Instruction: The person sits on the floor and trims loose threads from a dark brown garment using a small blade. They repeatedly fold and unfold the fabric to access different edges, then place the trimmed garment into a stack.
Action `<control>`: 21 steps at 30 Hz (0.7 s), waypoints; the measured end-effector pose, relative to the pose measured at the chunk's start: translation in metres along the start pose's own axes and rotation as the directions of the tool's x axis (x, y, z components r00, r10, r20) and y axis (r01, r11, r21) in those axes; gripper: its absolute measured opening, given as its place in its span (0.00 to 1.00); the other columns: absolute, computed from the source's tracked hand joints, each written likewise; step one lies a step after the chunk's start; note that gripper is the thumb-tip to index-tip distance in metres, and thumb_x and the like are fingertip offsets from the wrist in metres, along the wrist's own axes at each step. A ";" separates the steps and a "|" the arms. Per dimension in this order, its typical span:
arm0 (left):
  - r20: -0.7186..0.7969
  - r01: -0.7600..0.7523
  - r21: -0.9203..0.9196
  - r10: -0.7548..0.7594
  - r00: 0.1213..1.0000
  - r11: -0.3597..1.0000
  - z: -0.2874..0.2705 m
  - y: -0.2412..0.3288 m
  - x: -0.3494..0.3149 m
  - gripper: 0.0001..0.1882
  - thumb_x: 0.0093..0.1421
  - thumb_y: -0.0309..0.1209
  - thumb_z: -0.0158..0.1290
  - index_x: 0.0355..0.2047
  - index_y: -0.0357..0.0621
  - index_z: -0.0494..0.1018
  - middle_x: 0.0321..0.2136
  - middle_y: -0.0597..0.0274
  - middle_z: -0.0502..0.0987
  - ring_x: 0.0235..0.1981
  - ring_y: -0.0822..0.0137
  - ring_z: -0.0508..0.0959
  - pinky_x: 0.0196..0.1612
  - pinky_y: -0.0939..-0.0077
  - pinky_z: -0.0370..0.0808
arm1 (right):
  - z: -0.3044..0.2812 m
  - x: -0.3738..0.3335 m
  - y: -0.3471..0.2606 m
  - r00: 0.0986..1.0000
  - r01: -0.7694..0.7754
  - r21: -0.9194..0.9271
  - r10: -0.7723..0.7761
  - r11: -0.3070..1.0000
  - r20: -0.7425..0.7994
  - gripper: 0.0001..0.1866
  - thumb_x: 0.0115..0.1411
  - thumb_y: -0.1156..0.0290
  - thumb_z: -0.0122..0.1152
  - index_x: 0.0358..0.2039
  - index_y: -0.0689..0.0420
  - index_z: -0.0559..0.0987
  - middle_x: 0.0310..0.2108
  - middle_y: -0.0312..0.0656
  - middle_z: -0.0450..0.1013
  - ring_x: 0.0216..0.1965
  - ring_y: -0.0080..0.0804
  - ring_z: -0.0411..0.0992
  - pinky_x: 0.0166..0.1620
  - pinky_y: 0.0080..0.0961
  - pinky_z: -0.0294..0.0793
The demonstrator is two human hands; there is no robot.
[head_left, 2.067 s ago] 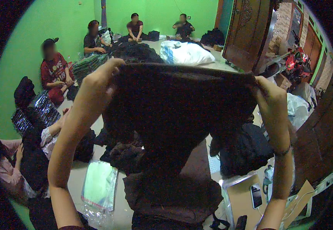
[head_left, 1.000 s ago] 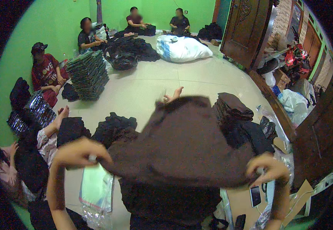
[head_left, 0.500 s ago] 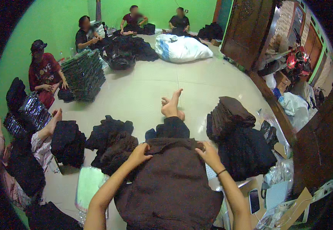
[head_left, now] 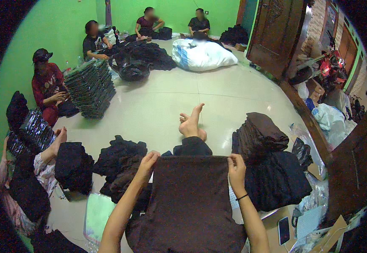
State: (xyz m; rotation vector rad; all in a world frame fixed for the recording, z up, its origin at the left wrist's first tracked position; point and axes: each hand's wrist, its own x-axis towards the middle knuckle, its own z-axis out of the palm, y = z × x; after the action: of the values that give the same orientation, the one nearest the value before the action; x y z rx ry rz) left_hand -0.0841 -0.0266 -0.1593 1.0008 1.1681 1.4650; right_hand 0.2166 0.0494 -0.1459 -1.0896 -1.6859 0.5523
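Note:
A dark brown cloth (head_left: 192,198) is spread over my lap, its far edge pulled straight between my two hands. My left hand (head_left: 150,160) pinches the far left corner. At the far right corner, my right hand (head_left: 236,163) has its fingers closed on the same edge; a dark band circles that wrist. The cloth's lower part spreads wider over my legs, and what it is sewn as cannot be made out. Past the edge my bare feet (head_left: 192,122) lie crossed on the floor.
To my right are folded brown cloths (head_left: 262,134) on a black cloth stack (head_left: 274,181), and a phone (head_left: 284,230). Dark cloth heaps (head_left: 122,156) lie left, beside a pale green packet (head_left: 99,215). Several people sit along the wall near a white sack (head_left: 204,55).
Both hands have lifted the cloth's far edge and drawn it taut and straight; it was looser and lower before. My right hand moved slightly right.

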 end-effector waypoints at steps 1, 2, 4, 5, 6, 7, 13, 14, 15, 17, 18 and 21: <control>0.032 -0.096 0.312 0.091 0.995 0.945 0.008 0.008 0.006 0.10 0.57 0.32 0.45 0.33 0.37 0.66 0.27 0.62 0.69 0.31 0.72 0.69 0.34 0.79 0.65 | -0.002 0.004 0.003 0.999 -0.047 -0.081 0.048 0.996 0.007 0.06 0.52 0.75 0.52 0.31 0.61 0.71 0.31 0.45 0.68 0.33 0.38 0.68 0.35 0.27 0.66; 0.093 -0.231 0.573 0.218 0.971 0.786 0.016 0.017 0.010 0.11 0.57 0.32 0.45 0.34 0.36 0.66 0.27 0.60 0.69 0.33 0.70 0.69 0.34 0.78 0.65 | -0.003 0.009 0.003 0.998 -0.061 -0.135 0.062 0.989 0.002 0.07 0.51 0.75 0.52 0.32 0.60 0.71 0.31 0.45 0.67 0.35 0.38 0.68 0.38 0.27 0.66; 0.184 -0.294 0.818 0.259 0.948 0.494 0.035 0.036 0.005 0.17 0.54 0.35 0.49 0.40 0.37 0.66 0.33 0.57 0.72 0.35 0.63 0.72 0.42 0.71 0.66 | -0.011 0.008 -0.011 0.992 -0.042 -0.238 0.069 0.970 0.106 0.09 0.50 0.75 0.54 0.33 0.60 0.71 0.32 0.44 0.67 0.36 0.38 0.67 0.40 0.27 0.65; 0.172 -0.324 0.761 0.307 0.936 0.562 0.047 0.048 -0.007 0.17 0.54 0.35 0.50 0.40 0.37 0.66 0.35 0.56 0.72 0.36 0.62 0.72 0.44 0.71 0.66 | -0.015 0.012 -0.024 0.980 -0.083 -0.308 0.134 0.948 0.146 0.10 0.49 0.74 0.54 0.34 0.60 0.71 0.33 0.44 0.67 0.37 0.39 0.67 0.41 0.26 0.65; 0.165 -0.329 0.710 0.308 0.937 0.623 0.059 0.064 -0.019 0.17 0.53 0.35 0.50 0.41 0.38 0.66 0.36 0.56 0.72 0.37 0.62 0.72 0.45 0.71 0.65 | -0.023 0.010 -0.043 0.974 -0.095 -0.177 0.128 0.980 0.186 0.13 0.48 0.75 0.55 0.36 0.59 0.71 0.34 0.45 0.66 0.38 0.38 0.67 0.43 0.27 0.65; 0.284 -0.371 0.591 0.245 0.927 0.717 0.064 0.087 -0.036 0.17 0.53 0.35 0.51 0.41 0.38 0.67 0.37 0.55 0.72 0.39 0.62 0.72 0.46 0.71 0.65 | -0.036 0.007 -0.066 0.965 -0.078 0.024 0.070 0.997 0.251 0.14 0.48 0.75 0.55 0.38 0.59 0.71 0.37 0.44 0.67 0.40 0.37 0.67 0.45 0.28 0.64; 0.878 -0.460 -0.276 0.416 0.237 0.844 0.121 0.183 -0.181 0.10 0.57 0.36 0.45 0.33 0.42 0.67 0.30 0.55 0.70 0.34 0.61 0.71 0.37 0.65 0.66 | -0.118 -0.054 -0.220 0.230 -0.173 0.910 -0.883 0.376 0.408 0.13 0.55 0.61 0.51 0.29 0.60 0.71 0.26 0.46 0.67 0.28 0.40 0.68 0.30 0.32 0.67; 0.793 -0.400 -0.488 0.586 0.169 0.775 0.135 0.183 -0.202 0.10 0.58 0.36 0.43 0.30 0.42 0.67 0.27 0.56 0.70 0.32 0.61 0.71 0.34 0.63 0.65 | -0.117 -0.069 -0.239 0.131 -0.233 0.961 -0.975 0.146 0.180 0.15 0.55 0.57 0.50 0.24 0.57 0.70 0.20 0.48 0.65 0.23 0.44 0.67 0.24 0.35 0.66; 0.778 -0.366 -0.560 0.624 0.078 0.743 0.133 0.180 -0.207 0.11 0.58 0.37 0.43 0.30 0.41 0.67 0.28 0.54 0.69 0.32 0.59 0.70 0.35 0.61 0.65 | -0.118 -0.077 -0.251 0.134 -0.256 0.955 -0.974 0.147 0.185 0.15 0.56 0.58 0.49 0.24 0.58 0.70 0.20 0.48 0.65 0.23 0.44 0.67 0.24 0.35 0.65; 0.821 -0.325 -0.566 0.554 -0.138 0.758 0.128 0.173 -0.214 0.16 0.56 0.39 0.44 0.33 0.37 0.68 0.34 0.50 0.66 0.36 0.52 0.67 0.38 0.58 0.62 | -0.118 -0.093 -0.267 0.147 -0.305 0.941 -0.970 0.144 0.196 0.14 0.57 0.61 0.47 0.25 0.59 0.71 0.21 0.47 0.66 0.23 0.44 0.67 0.24 0.35 0.65; 0.863 -0.338 -0.502 0.436 -0.254 0.796 0.124 0.171 -0.215 0.19 0.55 0.40 0.46 0.36 0.33 0.68 0.39 0.46 0.65 0.39 0.48 0.65 0.41 0.57 0.61 | -0.117 -0.100 -0.272 0.157 -0.331 0.933 -0.967 0.140 0.201 0.14 0.58 0.62 0.45 0.25 0.59 0.71 0.22 0.47 0.66 0.23 0.44 0.67 0.24 0.35 0.65; 0.838 -0.153 -0.545 0.528 -0.138 0.824 0.131 0.165 -0.224 0.14 0.54 0.36 0.47 0.21 0.35 0.67 0.28 0.47 0.66 0.33 0.49 0.64 0.40 0.59 0.60 | -0.110 -0.114 -0.278 0.210 -0.345 0.923 -0.944 0.172 0.254 0.13 0.58 0.62 0.45 0.24 0.58 0.71 0.22 0.45 0.67 0.24 0.43 0.67 0.25 0.35 0.65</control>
State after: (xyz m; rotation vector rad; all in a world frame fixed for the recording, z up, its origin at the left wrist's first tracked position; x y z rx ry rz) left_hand 0.0521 -0.2341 0.0227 1.7834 -0.5306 0.6861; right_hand 0.2151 -0.1992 0.0552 1.0731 -1.8049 1.7621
